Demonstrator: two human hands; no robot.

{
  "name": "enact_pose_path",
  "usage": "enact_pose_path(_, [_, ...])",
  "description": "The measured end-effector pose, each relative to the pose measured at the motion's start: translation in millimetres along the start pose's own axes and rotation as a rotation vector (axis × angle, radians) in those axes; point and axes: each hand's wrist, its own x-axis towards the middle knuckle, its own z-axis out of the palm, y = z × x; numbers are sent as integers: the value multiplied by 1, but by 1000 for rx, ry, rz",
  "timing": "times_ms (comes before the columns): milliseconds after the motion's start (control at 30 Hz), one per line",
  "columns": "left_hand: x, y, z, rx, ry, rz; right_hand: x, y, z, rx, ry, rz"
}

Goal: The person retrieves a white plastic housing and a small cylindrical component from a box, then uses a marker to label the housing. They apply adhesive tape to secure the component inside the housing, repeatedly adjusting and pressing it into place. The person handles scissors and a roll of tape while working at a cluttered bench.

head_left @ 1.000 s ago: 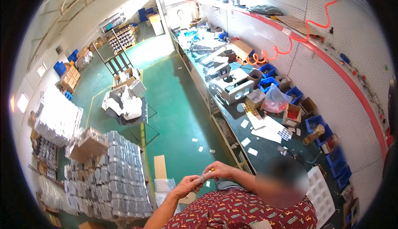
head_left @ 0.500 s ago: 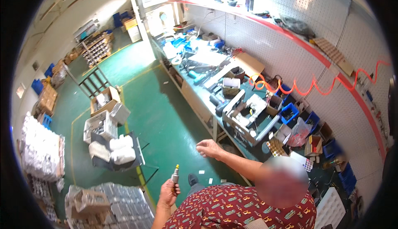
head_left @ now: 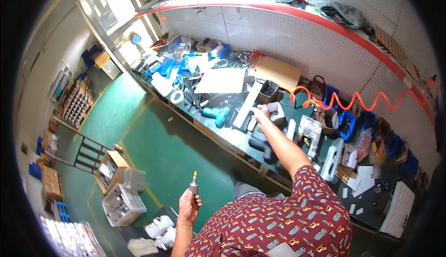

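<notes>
My left hand [head_left: 187, 206] is closed round a small grey cylinder [head_left: 193, 188] with a narrower silver neck and a yellow tip. It holds this piece upright over the floor, in front of my body. My right arm stretches across the workbench [head_left: 204, 129]. My right hand [head_left: 261, 113] has its fingers partly stretched out, and I see nothing held in them. It is beside a long white strip [head_left: 247, 104] and a box with grey parts [head_left: 275, 111]. A small white piece [head_left: 252, 125] lies just below the fingertips.
A teal power drill [head_left: 216, 115] lies left of the strip. Brown cardboard [head_left: 278, 73] and a dark open box [head_left: 268, 89] are behind my hand. An orange coiled hose [head_left: 357, 98] hangs over blue bins [head_left: 346, 123]. On the floor at left stands a crate [head_left: 123, 206].
My right hand has moved from over the floor to above the bench, far and to the right. My view has turned toward the bench. The grey cylinder stays in my left hand.
</notes>
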Motion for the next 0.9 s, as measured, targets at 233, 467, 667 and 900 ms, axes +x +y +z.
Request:
enact_pose_path(233, [94, 106, -43, 19, 104, -32, 70, 2, 112, -134, 329, 144])
enact_pose_path(467, [251, 192, -43, 265, 7, -132, 81, 7, 135, 26, 419, 59])
enact_pose_path(667, [421, 252, -4, 325, -332, -211, 61, -23, 142, -509, 402, -133])
enact_pose_path(900, [509, 278, 59, 350, -718, -410, 58, 31, 120, -273, 341, 136])
